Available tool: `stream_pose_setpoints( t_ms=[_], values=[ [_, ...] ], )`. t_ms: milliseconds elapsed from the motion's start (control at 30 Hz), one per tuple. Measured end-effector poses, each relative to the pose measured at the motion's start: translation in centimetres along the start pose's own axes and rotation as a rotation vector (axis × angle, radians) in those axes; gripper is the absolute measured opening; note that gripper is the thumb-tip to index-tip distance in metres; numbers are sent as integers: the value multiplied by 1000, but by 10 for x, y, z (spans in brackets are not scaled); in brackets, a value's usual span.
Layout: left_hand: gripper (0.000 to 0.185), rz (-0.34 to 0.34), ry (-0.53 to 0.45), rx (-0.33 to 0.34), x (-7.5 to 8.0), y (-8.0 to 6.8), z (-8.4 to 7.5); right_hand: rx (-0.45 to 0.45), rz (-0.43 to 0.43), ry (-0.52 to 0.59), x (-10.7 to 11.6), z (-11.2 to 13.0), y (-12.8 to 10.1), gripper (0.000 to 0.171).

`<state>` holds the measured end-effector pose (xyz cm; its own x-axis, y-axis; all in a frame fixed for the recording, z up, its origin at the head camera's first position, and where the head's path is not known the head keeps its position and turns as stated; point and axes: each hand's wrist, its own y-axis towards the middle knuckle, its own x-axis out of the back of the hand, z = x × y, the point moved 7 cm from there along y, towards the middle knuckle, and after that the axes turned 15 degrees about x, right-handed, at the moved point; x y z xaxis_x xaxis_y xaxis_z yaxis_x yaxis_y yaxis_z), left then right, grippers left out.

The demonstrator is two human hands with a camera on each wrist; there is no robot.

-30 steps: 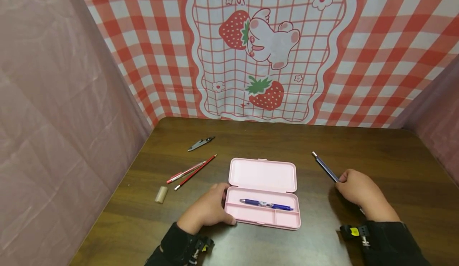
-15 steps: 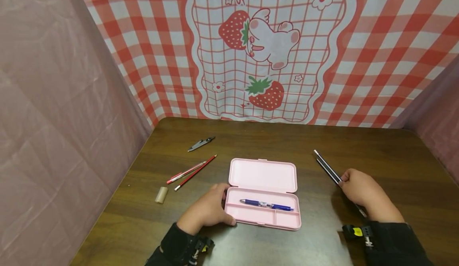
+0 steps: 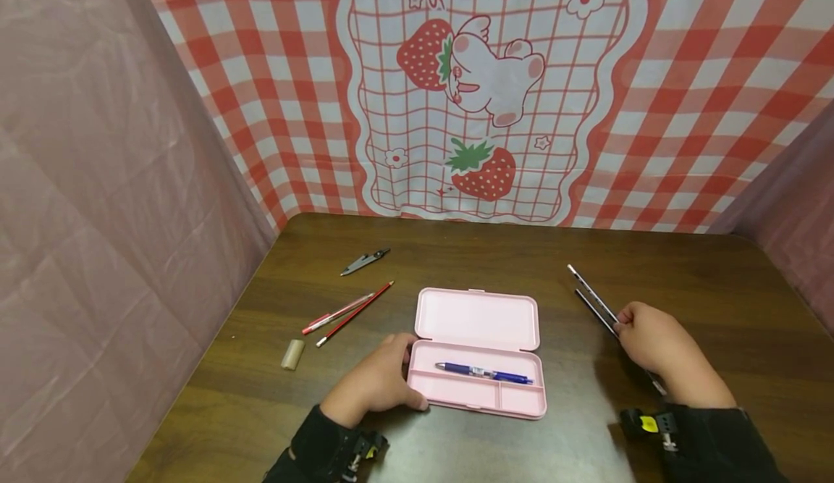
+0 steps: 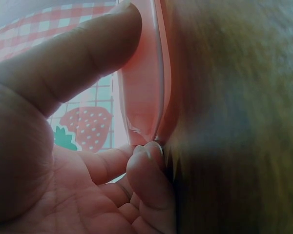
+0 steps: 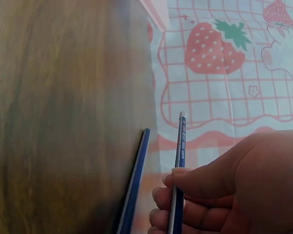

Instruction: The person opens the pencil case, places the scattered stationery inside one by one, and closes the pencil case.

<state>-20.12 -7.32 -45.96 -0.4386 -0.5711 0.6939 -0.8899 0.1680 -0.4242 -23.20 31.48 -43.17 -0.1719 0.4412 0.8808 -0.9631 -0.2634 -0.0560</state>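
An open pink pencil case (image 3: 478,320) lies at the table's middle, with a blue pen (image 3: 483,373) in its tray. My left hand (image 3: 381,381) grips the case's left end; in the left wrist view the thumb (image 4: 88,53) and a curled fingertip (image 4: 149,170) clamp its rim (image 4: 158,73). To the right, my right hand (image 3: 645,338) pinches a dark blue pencil (image 3: 589,291) (image 5: 178,161), its far tip raised off the wood. Just below it a second dark blue line (image 3: 589,308) (image 5: 134,180) lies on the table; I cannot tell whether it is another pencil or a reflection.
Left of the case lie a red pen (image 3: 332,315), a red pencil (image 3: 358,311), a tan eraser (image 3: 292,353) and small black snips (image 3: 365,260). A strawberry-print checked cloth (image 3: 476,106) hangs behind the brown table (image 3: 456,251), and pink sheets close both sides.
My right hand has lifted the dark blue pencil, so its tip stands higher and a second dark line now shows beneath it. The left hand and the case have not moved.
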Motion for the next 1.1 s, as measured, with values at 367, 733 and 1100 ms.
stream_pose_setpoints(
  t_ms=[367,733,1100],
  values=[
    [92,3,-7,-2,0,0,1,46,-28,21,1,37,1,18],
    [93,4,-16,-9,1,0,0,123,-72,27,-2,79,0,18],
    [93,4,-23,-11,0,1,0,325,-145,-58,-18,134,0,13]
  ],
)
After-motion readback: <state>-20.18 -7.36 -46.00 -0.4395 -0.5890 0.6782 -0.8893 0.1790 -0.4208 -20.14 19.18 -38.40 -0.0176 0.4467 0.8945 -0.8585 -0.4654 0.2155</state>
